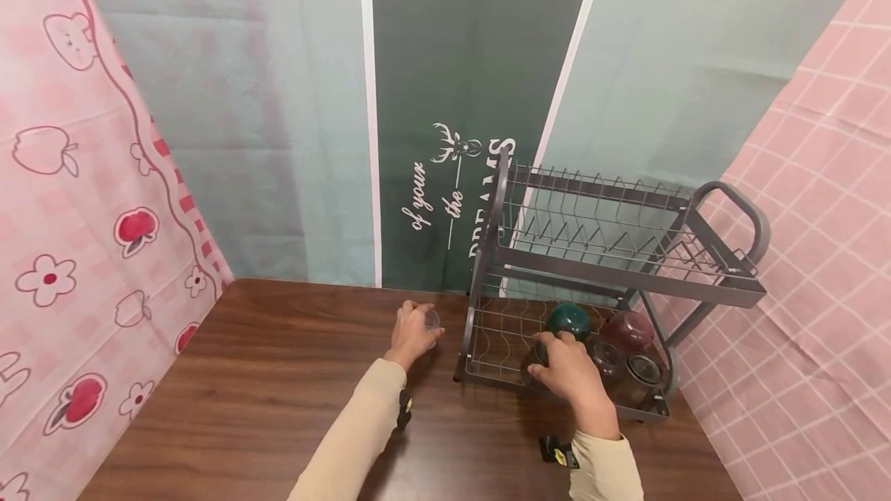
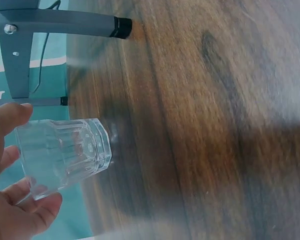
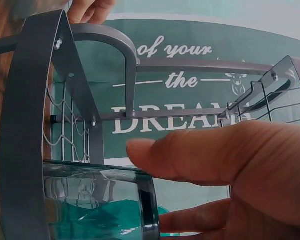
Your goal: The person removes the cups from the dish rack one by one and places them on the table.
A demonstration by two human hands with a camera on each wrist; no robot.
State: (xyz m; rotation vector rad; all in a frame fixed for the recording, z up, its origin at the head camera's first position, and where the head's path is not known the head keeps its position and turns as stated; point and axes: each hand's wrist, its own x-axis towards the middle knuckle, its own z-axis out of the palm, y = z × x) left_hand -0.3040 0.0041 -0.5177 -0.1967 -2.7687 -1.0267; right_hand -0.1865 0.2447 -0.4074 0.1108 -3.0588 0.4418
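The transparent, faceted glass tumbler (image 2: 65, 155) stands nearly upright in the left hand (image 1: 414, 331), just below six o'clock in the head view; its long axis runs almost vertically, mouth up and base toward the brown wood-grain table (image 1: 278, 369). In the left wrist view that base points to three o'clock; whether it touches the table, I cannot tell. Thumb and fingers pinch the tumbler near its rim.

At the left hand's three o'clock stands one grey, two-tier metal rack (image 1: 599, 272) with wire shelves. There the right hand (image 1: 574, 377) has thumb and fingers parted at the upper end of a clear straight-sided glass (image 3: 90, 200); I cannot tell whether they grip it. Four more glasses share the lower tier: one rounded teal glass (image 1: 567, 319) at the right hand's twelve o'clock, one pink glass (image 1: 629, 331) at two, and two clear round glasses (image 1: 643, 369) at three.
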